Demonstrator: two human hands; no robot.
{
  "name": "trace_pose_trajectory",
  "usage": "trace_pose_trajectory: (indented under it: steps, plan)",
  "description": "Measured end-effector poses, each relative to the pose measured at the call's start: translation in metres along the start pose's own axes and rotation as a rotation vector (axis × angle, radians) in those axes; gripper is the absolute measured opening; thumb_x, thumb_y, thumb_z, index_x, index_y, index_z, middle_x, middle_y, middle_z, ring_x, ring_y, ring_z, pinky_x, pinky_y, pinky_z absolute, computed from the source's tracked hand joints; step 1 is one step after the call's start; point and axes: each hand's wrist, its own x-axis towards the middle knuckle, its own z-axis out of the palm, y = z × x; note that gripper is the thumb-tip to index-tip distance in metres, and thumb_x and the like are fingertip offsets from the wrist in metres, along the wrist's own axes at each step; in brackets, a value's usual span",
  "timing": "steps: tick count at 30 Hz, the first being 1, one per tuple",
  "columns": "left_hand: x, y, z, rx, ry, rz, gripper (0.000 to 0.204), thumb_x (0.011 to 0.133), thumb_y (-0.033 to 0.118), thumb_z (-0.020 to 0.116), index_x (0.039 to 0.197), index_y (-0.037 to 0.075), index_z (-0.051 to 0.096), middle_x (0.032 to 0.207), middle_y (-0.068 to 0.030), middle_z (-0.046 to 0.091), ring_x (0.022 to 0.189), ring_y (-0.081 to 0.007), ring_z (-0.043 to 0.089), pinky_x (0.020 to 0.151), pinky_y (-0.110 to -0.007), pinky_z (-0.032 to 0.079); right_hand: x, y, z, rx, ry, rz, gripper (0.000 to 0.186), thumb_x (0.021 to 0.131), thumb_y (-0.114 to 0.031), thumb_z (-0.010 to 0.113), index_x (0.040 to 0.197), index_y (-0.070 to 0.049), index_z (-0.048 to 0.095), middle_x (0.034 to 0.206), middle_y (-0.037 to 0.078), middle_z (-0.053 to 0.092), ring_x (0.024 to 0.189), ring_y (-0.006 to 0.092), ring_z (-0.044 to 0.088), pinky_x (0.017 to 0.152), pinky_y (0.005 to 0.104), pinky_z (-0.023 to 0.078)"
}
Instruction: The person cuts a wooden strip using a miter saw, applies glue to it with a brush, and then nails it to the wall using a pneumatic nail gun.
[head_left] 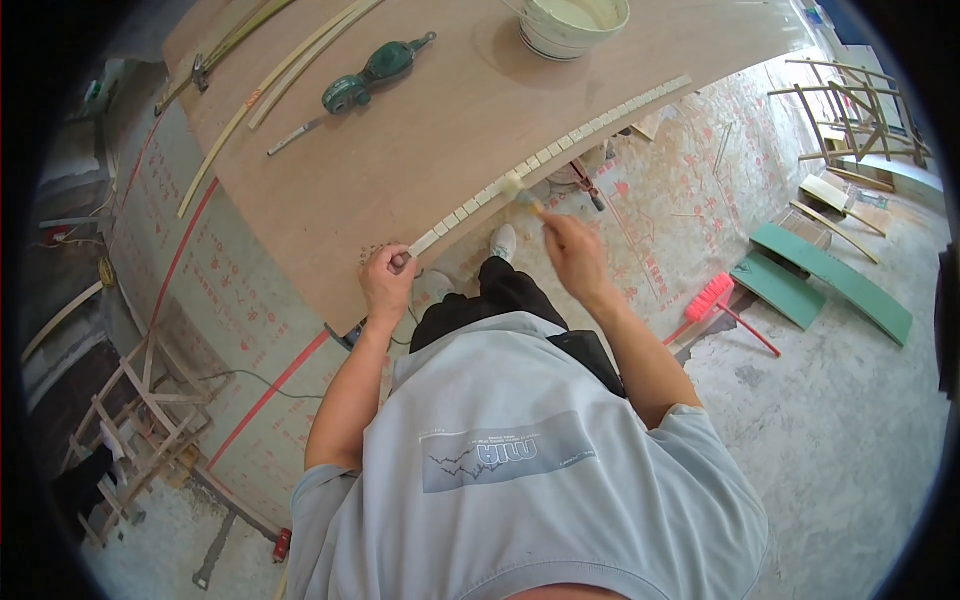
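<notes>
Pale green protective sheeting (240, 345) covers the floor on the left, printed with repeated small red characters and crossed by bold red stripes; a rough frame of bare wooden slats (150, 395) stands at its edge. Reaching across the upper middle is a broad, smooth brown board (300, 190). On its far left corner rests a small hammer with a dark metal head (200, 72), then long, bowed strips of pale wood (222, 140) and a dark green, round-bodied power tool (375, 75).

Closed fingers of the left hand (385, 280) pinch the left end of a slender cream-coloured strip divided into short blocks (575, 137). That strip lies along the board's near edge, curving gently up to the right, with fine dark gaps between its blocks. Below, a grey T-shirt (480, 380) carries a blue-grey chest panel with large outlined lettering, smaller lines of print and a jagged drawn line.

Gripped in the right hand (575, 255), a pale-bristled brush (513, 187) meets the strip midway. Beyond stands a white bowl of creamy liquid (570, 44). Farther right are a pink-bristled broom (710, 297) and curved green panels (835, 280).
</notes>
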Motion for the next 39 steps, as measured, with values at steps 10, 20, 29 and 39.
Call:
trace_pose_trajectory:
  steps: [10,20,29,39]
  plan:
    - [0.001,0.002,-0.001,0.016,0.013,0.055,0.022,0.077,0.008,0.078,0.097,0.002,0.071,0.075,-0.0002,0.059,0.064,-0.0096,0.051,0.060,-0.026,0.045,0.047,0.035,-0.034,-0.008,0.178,0.270,0.018,0.093,-0.006,0.060,0.109,-0.003,0.069,0.088,0.019,0.069,0.077,0.0285,0.068,0.067,0.0379,0.053]
    - [0.001,0.001,-0.001,0.028,0.007,0.056,0.022,0.077,0.009,0.078,0.097,0.003,0.072,0.076,-0.0004,0.060,0.065,-0.0098,0.052,0.061,-0.026,0.045,0.000,-0.023,0.014,0.092,-0.142,-0.036,0.020,0.089,-0.005,0.063,0.108,-0.005,0.068,0.096,0.020,0.069,0.088,0.0394,0.066,0.075,0.0441,0.054]
    - [0.001,-0.004,0.001,0.009,0.011,0.048,0.022,0.078,0.009,0.078,0.098,0.001,0.071,0.076,-0.0010,0.060,0.065,-0.0093,0.053,0.061,-0.025,0.045,0.068,0.051,-0.057,-0.046,0.297,0.281,0.019,0.094,-0.012,0.060,0.107,-0.003,0.071,0.091,0.019,0.072,0.083,0.0336,0.071,0.073,0.0393,0.055]
    - [0.001,0.000,0.003,-0.018,0.025,0.005,0.020,0.074,0.009,0.078,0.092,0.003,0.071,0.074,-0.0043,0.063,0.064,-0.0154,0.058,0.062,-0.030,0.049,0.040,0.014,-0.022,0.089,-0.134,0.083,0.018,0.094,-0.009,0.060,0.109,-0.003,0.069,0.091,0.017,0.071,0.078,0.0303,0.069,0.071,0.0380,0.054]
